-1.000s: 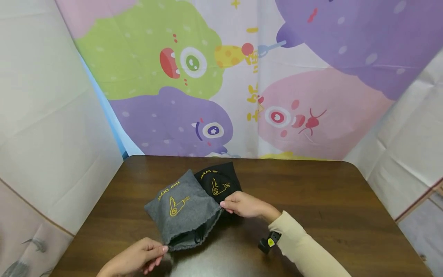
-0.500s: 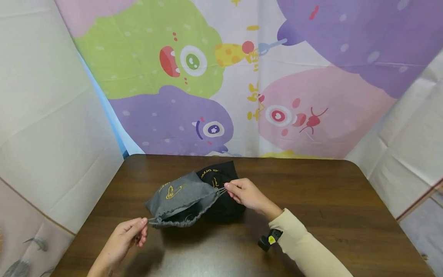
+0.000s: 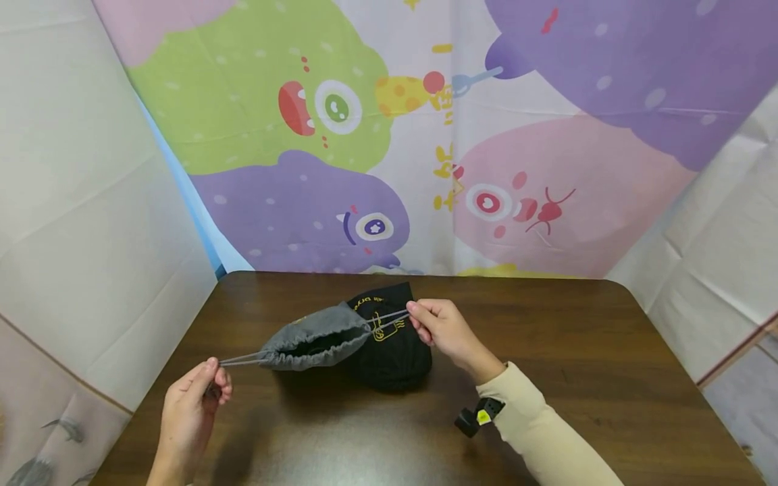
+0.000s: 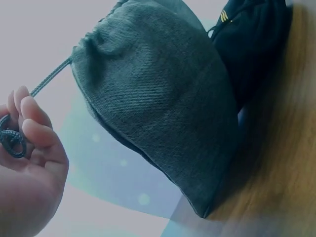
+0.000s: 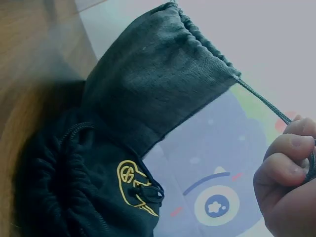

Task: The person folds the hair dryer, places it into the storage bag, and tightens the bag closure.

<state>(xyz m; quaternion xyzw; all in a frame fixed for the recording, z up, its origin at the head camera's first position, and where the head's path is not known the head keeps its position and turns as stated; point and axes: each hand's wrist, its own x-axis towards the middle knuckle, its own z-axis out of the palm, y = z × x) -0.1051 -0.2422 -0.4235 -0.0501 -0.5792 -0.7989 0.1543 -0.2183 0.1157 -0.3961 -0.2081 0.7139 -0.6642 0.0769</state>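
A grey drawstring bag (image 3: 328, 331) hangs between my hands, its mouth partly gathered and still gaping; the inside is dark. My left hand (image 3: 191, 398) pinches the drawstring (image 3: 240, 360) on the left side, and a knotted end (image 4: 11, 140) lies in the palm in the left wrist view. On the other side my right hand (image 3: 444, 331) pinches the right drawstring (image 5: 264, 100). Both cords are pulled taut. Behind the grey bag and to its right sits a black drawstring bag (image 3: 395, 361) with a yellow hair dryer print, gathered at its mouth.
The brown wooden table (image 3: 547, 351) carries both bags. A cartoon-printed curtain (image 3: 304, 202) hangs behind its far edge, with pale fabric walls (image 3: 91, 169) at the sides. A black wrist camera (image 3: 471, 422) sits at the right sleeve.
Both hands have moved apart and upward, from the bag's rim to its cords. The grey bag's mouth has narrowed and puckered, and the cords have drawn out longer.
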